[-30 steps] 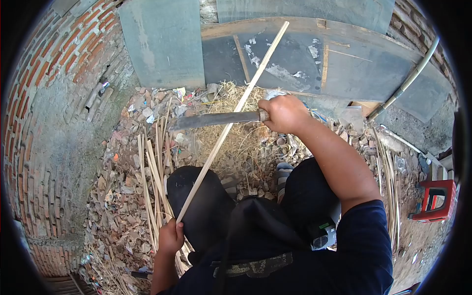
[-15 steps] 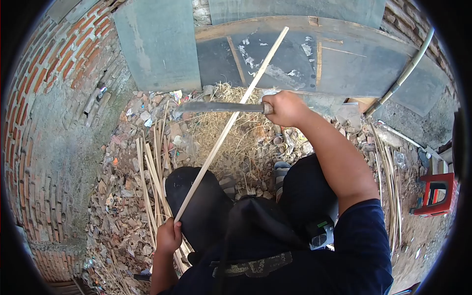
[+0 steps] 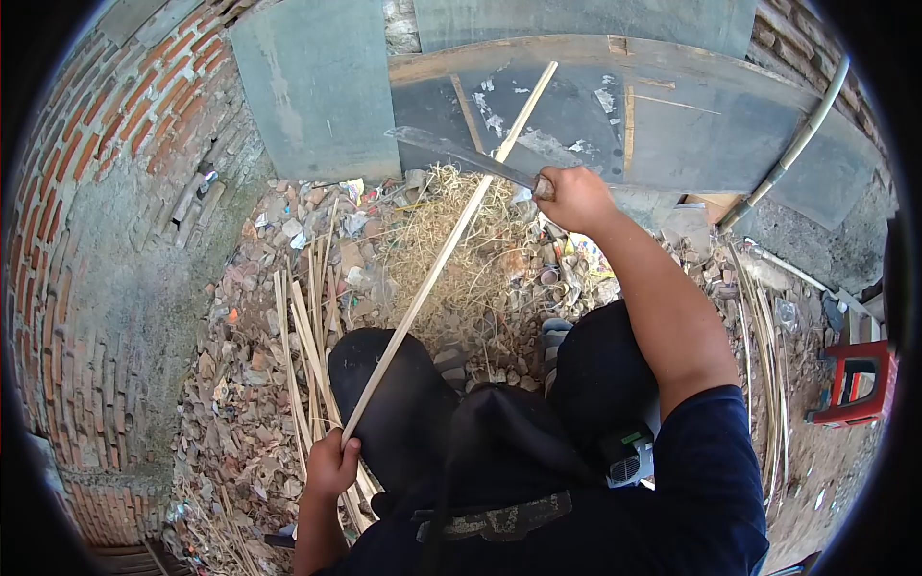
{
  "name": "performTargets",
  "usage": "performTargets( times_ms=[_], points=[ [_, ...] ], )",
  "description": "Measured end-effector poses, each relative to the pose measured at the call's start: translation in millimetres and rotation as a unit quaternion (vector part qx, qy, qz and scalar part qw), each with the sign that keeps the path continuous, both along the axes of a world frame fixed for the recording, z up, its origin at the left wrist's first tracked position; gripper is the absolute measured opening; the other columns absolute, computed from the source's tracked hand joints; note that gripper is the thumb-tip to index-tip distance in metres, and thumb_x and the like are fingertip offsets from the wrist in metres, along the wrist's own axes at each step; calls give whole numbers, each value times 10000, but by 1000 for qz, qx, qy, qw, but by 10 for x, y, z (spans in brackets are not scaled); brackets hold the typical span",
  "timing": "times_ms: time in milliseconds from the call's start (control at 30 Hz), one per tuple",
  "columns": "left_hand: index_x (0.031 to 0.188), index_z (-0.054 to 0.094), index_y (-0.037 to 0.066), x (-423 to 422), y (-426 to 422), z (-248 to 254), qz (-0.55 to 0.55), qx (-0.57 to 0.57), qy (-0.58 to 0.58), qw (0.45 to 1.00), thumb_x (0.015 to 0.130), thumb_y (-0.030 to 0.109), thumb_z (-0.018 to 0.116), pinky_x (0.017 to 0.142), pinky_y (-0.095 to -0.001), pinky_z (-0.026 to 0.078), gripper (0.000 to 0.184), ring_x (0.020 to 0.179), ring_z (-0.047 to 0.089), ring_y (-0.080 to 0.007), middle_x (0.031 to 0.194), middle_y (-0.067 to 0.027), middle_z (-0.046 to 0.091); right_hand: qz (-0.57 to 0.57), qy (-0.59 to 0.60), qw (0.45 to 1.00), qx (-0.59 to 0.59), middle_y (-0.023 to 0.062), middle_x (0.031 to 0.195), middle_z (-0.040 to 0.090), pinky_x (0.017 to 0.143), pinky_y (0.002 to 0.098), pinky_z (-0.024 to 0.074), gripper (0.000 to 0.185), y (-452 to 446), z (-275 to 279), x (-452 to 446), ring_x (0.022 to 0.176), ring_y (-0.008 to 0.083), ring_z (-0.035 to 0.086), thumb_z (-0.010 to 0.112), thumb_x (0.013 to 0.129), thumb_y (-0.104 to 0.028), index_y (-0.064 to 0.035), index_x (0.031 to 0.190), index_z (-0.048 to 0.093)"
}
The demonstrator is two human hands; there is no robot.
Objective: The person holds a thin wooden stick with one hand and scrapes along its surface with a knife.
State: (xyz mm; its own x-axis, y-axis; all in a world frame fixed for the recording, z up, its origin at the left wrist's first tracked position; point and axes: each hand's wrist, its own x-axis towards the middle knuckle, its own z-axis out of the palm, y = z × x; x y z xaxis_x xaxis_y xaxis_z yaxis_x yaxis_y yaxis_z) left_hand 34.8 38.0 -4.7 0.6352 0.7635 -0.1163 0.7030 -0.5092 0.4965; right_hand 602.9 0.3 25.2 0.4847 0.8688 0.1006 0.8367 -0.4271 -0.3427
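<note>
A long pale strip of wood or bamboo (image 3: 432, 274) slants up and away across my left knee. My left hand (image 3: 331, 464) is closed around its near end. In my right hand (image 3: 578, 200) is the handle of a long-bladed knife (image 3: 447, 147), its blade pointing left and crossing the strip near the upper part. Curly pale shavings (image 3: 451, 240) lie on the ground beneath the strip. Beside my left leg, several more pale strips (image 3: 305, 336) rest in a loose bundle.
Rubble and litter (image 3: 245, 374) cover the ground. A brick wall (image 3: 86, 317) stands at the left, grey panels (image 3: 711, 144) at the far side. More thin strips (image 3: 764, 355) lie at the right, near a red plastic stool (image 3: 855, 384). A pole (image 3: 792, 149) leans at the back right.
My right hand has moved a little away and to the right with the knife, whose blade tip has swung up along the strip. My left hand still holds the near end.
</note>
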Motion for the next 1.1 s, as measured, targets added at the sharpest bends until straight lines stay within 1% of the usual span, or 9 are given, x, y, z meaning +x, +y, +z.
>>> performTargets(
  times_ms=[133, 233, 333, 433, 533, 633, 933, 1033, 1100],
  points=[
    [787, 512, 4, -61, -9, -15, 17, -86, -59, 994, 1059, 298, 550, 510, -405, 401, 402, 499, 502, -252, 572, -165, 499, 75, -34, 996, -38, 155, 943, 742, 839, 505, 568, 323, -95, 74, -60, 936, 373, 713, 710, 818, -273, -144, 1114, 701],
    [797, 512, -5, -125, -35, 24, 30, -141, -70, 987, 1071, 294, 538, 522, -374, 390, 407, 537, 453, -176, 579, -144, 482, 87, -37, 994, -54, 154, 868, 732, 771, 508, 566, 290, -50, -2, -72, 870, 385, 710, 743, 814, -288, -156, 1070, 710],
    [813, 508, 4, -127, -40, 62, 38, -161, -46, 985, 1082, 298, 508, 544, -399, 411, 398, 535, 513, -272, 599, -173, 507, 92, -15, 994, -50, 162, 874, 730, 775, 510, 563, 285, -32, 3, -103, 880, 383, 709, 742, 816, -293, -157, 1065, 717],
    [841, 512, 17, -30, -69, 174, 17, -81, 11, 997, 1091, 322, 467, 570, -468, 435, 397, 594, 573, -424, 631, -222, 545, 94, -11, 994, -51, 163, 872, 729, 781, 511, 561, 287, -18, -24, -96, 879, 379, 708, 745, 817, -305, -151, 1059, 722],
    [857, 513, 25, 12, -98, 227, 52, -59, 30, 996, 1093, 346, 438, 599, -535, 442, 405, 691, 585, -520, 670, -260, 575, 91, 4, 993, -71, 163, 872, 728, 783, 510, 559, 291, -24, -12, -99, 880, 378, 706, 748, 819, -316, -145, 1053, 723],
    [856, 514, 21, 34, -102, 223, 54, -36, 44, 997, 1088, 360, 444, 609, -557, 439, 417, 696, 602, -514, 676, -266, 582, 101, -28, 992, -72, 163, 872, 728, 778, 509, 556, 298, -37, -41, -107, 882, 380, 705, 753, 817, -327, -138, 1045, 720],
    [851, 524, 27, 200, -228, 42, 85, 70, 62, 992, 1056, 339, 513, 585, -575, 446, 373, 675, 612, -510, 687, -268, 604, 139, 0, 989, -53, 179, 848, 720, 768, 503, 549, 314, -26, -19, -129, 863, 397, 700, 769, 812, -349, -104, 1001, 714],
    [858, 530, 29, 249, -218, 18, 93, 85, 88, 988, 1053, 332, 518, 589, -587, 452, 361, 669, 615, -513, 689, -269, 611, 74, 60, 993, -65, 172, 929, 735, 844, 496, 562, 331, 17, -65, -55, 933, 374, 709, 728, 835, -365, -139, 1076, 724],
    [863, 532, 29, 282, -191, 3, 83, 94, 79, 989, 1049, 331, 524, 584, -588, 452, 355, 664, 613, -515, 687, -269, 613, 63, 46, 995, -64, 174, 935, 738, 844, 493, 564, 347, -5, -17, -64, 931, 372, 710, 730, 837, -357, -132, 1101, 726]
  ],
)
